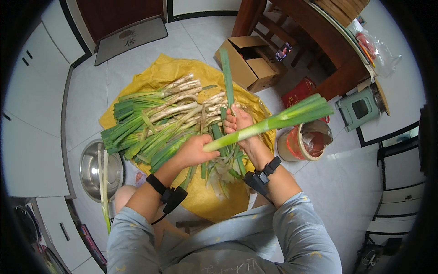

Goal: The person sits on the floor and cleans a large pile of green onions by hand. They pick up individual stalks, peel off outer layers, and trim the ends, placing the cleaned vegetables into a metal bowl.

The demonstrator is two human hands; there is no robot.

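My left hand grips the pale lower end of a large green onion, whose cut green top points to the right. It passes in front of my right wrist. My right hand is closed around a long green leaf that stands up from the fist. Beneath both hands, a heap of green onions lies on a yellow plastic sheet, with soil-stained white ends towards the far side. Loose peeled leaves are scattered below my hands.
At left, a steel basin has two slim peeled stalks across it. A lidded bin with a red liner stands at right. Beyond the sheet are an open cardboard box, a wooden table and a green stool.
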